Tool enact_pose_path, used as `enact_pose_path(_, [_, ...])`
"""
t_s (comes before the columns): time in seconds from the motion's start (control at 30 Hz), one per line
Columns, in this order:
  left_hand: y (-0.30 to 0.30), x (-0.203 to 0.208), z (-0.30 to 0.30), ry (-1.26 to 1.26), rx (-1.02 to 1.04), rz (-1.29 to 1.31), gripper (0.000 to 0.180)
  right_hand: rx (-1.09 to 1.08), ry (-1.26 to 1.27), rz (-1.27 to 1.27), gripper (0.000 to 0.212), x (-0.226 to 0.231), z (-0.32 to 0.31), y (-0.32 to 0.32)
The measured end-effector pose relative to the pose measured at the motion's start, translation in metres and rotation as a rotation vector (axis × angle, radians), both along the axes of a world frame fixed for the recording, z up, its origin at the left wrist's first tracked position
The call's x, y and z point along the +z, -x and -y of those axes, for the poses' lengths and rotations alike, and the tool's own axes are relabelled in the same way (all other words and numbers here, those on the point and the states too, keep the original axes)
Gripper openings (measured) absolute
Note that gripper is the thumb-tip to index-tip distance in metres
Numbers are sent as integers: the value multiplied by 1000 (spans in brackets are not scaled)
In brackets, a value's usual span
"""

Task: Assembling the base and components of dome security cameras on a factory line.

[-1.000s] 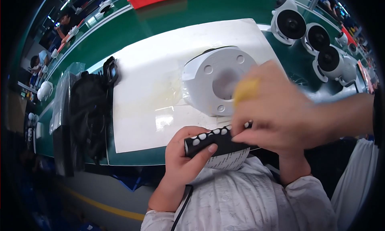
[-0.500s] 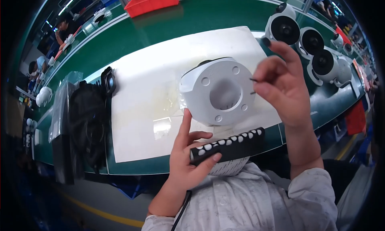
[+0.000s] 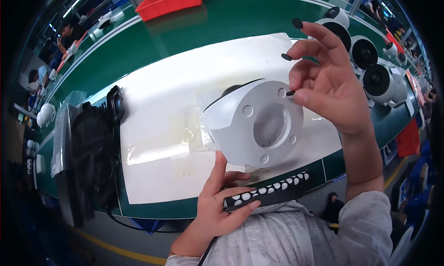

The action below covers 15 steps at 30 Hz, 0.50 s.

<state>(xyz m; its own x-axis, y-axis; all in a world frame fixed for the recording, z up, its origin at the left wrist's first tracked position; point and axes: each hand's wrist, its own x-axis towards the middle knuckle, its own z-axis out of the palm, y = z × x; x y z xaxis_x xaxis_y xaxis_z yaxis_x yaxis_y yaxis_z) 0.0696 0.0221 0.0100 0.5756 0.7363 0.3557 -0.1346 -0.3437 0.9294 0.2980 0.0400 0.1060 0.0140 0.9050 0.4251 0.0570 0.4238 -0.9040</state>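
My left hand (image 3: 222,202) grips a black strip (image 3: 296,183) with rows of white round spots, its thumb on the near side; the index finger points up against the white housing. That white rounded housing (image 3: 231,136) stands on the white sheet, its flat underside toward me, with a large round opening and several small round recesses. My right hand (image 3: 330,81) is raised at its right edge. Thumb and forefinger pinch a small black round pad (image 3: 290,93) next to the upper right recess. Two more black pads, an upper one (image 3: 297,23) and a lower one (image 3: 286,57), stick to other fingertips.
A white sheet (image 3: 157,127) covers part of the green bench. Black bags (image 3: 95,150) lie at the left. White units with black round fronts (image 3: 379,83) stand at the right. A red bin (image 3: 169,3) is at the back. Other people sit far left.
My right hand has risen and its fingers have spread, showing the pads on the fingertips. The housing appears slightly lower and further right, and tilted more. My left hand keeps hold of the strip.
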Motion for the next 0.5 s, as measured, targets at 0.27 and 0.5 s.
enact_pose_path(0.27, [-4,-5,-5,-26,33,-8,23,-30,-99,187,66,-13,-14,-3])
enact_pose_path(0.5, [-6,-3,-4,-38,36,-14,23,-65,-133,270,65,-11,-7,-6])
